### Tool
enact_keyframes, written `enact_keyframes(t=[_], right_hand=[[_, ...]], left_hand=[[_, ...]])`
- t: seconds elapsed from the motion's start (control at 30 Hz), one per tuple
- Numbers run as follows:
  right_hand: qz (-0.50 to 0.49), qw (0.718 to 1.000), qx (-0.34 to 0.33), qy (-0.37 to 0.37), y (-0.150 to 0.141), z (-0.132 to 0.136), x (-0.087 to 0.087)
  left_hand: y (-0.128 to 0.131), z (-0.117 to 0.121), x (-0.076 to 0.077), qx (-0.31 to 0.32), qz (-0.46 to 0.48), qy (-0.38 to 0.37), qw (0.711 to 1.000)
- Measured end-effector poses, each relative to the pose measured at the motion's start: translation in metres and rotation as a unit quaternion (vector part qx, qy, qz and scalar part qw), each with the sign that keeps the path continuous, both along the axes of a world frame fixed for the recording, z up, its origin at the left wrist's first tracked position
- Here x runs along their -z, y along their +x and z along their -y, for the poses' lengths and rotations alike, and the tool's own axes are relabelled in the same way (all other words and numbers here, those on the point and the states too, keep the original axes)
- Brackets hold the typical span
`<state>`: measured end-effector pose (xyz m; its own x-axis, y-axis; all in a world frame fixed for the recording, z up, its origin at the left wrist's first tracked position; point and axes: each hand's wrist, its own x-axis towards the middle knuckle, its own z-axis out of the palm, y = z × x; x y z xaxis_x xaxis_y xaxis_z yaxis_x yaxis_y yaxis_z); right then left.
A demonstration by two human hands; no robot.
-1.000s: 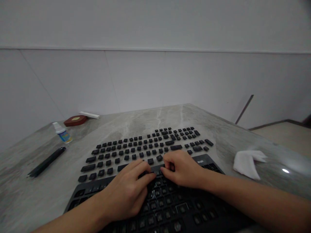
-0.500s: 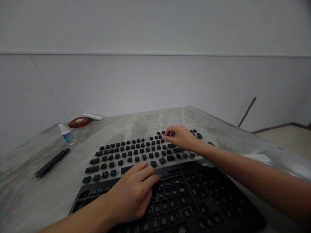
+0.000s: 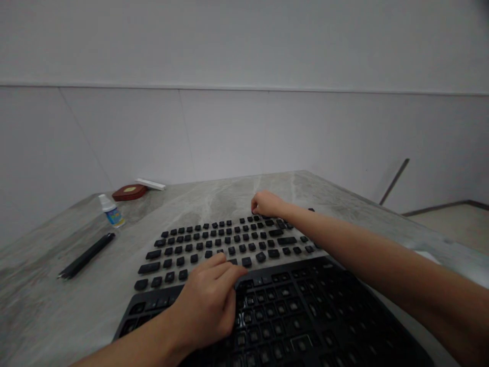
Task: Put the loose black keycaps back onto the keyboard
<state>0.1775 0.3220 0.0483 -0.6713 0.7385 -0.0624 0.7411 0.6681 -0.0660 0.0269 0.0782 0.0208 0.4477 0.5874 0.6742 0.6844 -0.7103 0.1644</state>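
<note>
A black keyboard (image 3: 305, 306) with its keycaps off lies at the front, its bare sockets showing. My left hand (image 3: 212, 295) is closed over the keyboard's upper edge, its fingers bent and pressed together; their undersides are hidden. Beyond the keyboard, loose black keycaps (image 3: 286, 240) are laid out in rows on the table. Over the far row, my right hand (image 3: 267, 204) is closed in a pinch with its fingertips pointing down. A small dark keycap shows at those fingertips, mostly covered by them.
On the left of the grey marbled table (image 3: 221, 201) lies a black pen-like tool (image 3: 87, 256). Behind it stand a small spray bottle (image 3: 112, 213), a dark red box (image 3: 130, 192) and a white strip (image 3: 151, 184). A pale wall (image 3: 229, 132) rises behind.
My right hand has moved left and slightly farther away, to the far end of the keycap rows. My left hand stays on the keyboard. The view has shifted a little.
</note>
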Motion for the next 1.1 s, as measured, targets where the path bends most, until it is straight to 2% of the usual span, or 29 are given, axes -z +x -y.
enact_keyframes(t=[0.2, 0.37, 0.47, 0.57, 0.67, 0.7, 0.77, 0.87, 0.97, 1.1], right_hand=[[0.006, 1.0, 0.009, 0.001, -0.008, -0.007, 0.004], [-0.046, 0.999, 0.003, 0.022, -0.011, 0.0, 0.0], [-0.108, 0.993, -0.013, 0.047, 0.0, 0.02, -0.01], [-0.17, 0.982, -0.06, 0.054, 0.028, 0.059, -0.015], [-0.211, 0.968, -0.131, 0.032, 0.066, 0.107, -0.005], [-0.264, 0.946, -0.186, 0.008, 0.077, 0.12, 0.0], [-0.322, 0.916, -0.239, -0.02, 0.093, 0.139, 0.011], [-0.341, 0.901, -0.265, -0.036, 0.099, 0.149, 0.02], [-0.349, 0.893, -0.281, -0.041, 0.092, 0.148, 0.021], [-0.357, 0.88, -0.313, -0.006, 0.088, 0.145, 0.021]], left_hand=[[-0.001, 0.0, 0.003, 0.0, -0.014, -0.004, 1.0], [-0.002, 0.0, 0.004, 0.011, -0.022, -0.017, 1.0], [-0.001, 0.001, 0.003, 0.018, -0.027, -0.026, 0.999], [0.0, 0.004, -0.002, 0.041, -0.029, -0.057, 0.997], [0.001, 0.005, -0.006, 0.087, -0.051, -0.093, 0.99], [0.002, 0.005, -0.008, 0.099, -0.064, -0.101, 0.988], [0.002, 0.005, -0.009, 0.106, -0.087, -0.111, 0.984], [0.002, 0.004, -0.009, 0.103, -0.102, -0.114, 0.983], [0.001, 0.005, -0.009, 0.098, -0.116, -0.108, 0.982], [0.0, 0.006, -0.01, 0.103, -0.14, -0.115, 0.978]])
